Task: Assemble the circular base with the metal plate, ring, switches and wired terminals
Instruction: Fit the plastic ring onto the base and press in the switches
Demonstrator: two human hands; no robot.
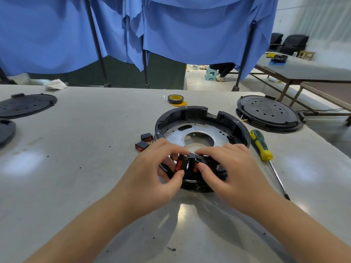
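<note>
The black circular base (171,118) lies in the middle of the table with the silver metal plate (209,130) seated inside it. At its near edge sits the switch housing (190,158), holding two red rocker switches (178,165). My left hand (157,168) pinches the left switch between thumb and fingers. My right hand (228,168) grips the right side of the housing, its thumb pressing on the second switch. Two loose red-and-black switches (144,142) lie on the table left of the base. The near part of the base is hidden under my hands.
A green-and-yellow screwdriver (261,146) lies right of the base. A yellow tape roll (175,99) sits behind it. Black round covers lie at the far right (269,112) and far left (26,105). Blue curtains hang behind the table.
</note>
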